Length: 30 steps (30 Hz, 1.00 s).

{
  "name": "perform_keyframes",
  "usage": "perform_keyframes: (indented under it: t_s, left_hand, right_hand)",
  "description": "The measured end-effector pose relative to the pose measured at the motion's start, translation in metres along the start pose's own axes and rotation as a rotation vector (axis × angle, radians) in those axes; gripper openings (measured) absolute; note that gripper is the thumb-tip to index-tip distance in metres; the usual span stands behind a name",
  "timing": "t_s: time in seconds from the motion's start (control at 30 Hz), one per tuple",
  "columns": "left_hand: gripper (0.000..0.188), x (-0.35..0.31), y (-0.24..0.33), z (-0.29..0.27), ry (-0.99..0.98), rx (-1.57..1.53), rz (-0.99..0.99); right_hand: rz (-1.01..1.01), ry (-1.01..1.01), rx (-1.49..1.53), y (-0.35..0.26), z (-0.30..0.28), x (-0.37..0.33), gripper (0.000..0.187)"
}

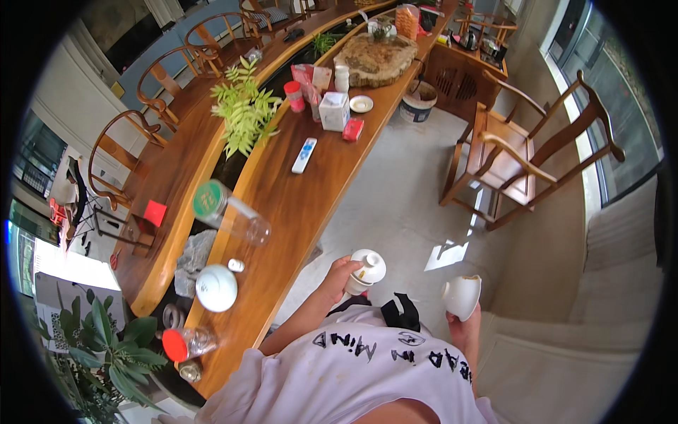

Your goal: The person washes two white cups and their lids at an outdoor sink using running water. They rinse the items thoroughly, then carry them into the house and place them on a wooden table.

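In my left hand (337, 280) is a small white lidded tea bowl (369, 268), with my fingers closed around its side. Its knobbed lid sits on top and looks slightly askew, a small brownish mark showing near the knob. My right hand (465, 329) grips a white cup (462, 297) from below. That cup is tilted on its side, its foot toward the left and its mouth toward the right; a brownish spot shows at the rim. Both vessels are held in front of my body, above the grey floor and apart from each other.
To the left runs a long wooden table (296, 212) bearing a clear jar with a green lid (207, 200), a round pale pot (216, 288), a red-lidded jar (176, 344), a remote control (304, 155) and a tissue box (334, 112). A wooden armchair (505, 152) stands at right.
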<state>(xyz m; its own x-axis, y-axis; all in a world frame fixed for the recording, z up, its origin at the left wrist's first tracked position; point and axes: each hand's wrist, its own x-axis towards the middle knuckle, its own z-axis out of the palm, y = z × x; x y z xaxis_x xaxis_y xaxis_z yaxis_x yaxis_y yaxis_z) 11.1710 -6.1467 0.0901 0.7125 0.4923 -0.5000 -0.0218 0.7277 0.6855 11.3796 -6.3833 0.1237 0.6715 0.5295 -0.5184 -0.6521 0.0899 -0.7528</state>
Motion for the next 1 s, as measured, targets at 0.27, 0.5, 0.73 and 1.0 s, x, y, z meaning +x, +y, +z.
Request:
perform_keyframes:
  t_s: [0.27,0.5,0.73,1.0]
  left_hand:
    - [0.033,0.118,0.1,0.026,-0.009,-0.005,-0.039]
    - [0.033,0.245,0.153,0.052,-0.018,-0.084,0.018]
    - [0.04,0.377,0.216,0.099,0.143,-0.066,0.12]
    - [0.031,0.48,0.275,0.141,0.187,-0.192,0.163]
  right_hand:
    - [0.009,-0.071,-0.01,-0.048,0.075,0.13,0.019]
    - [0.044,-0.118,0.005,-0.109,0.124,0.274,0.018]
    - [0.025,-0.247,-0.043,-0.201,0.171,0.427,0.024]
    - [0.028,-0.282,-0.222,-0.281,0.214,0.566,0.027]
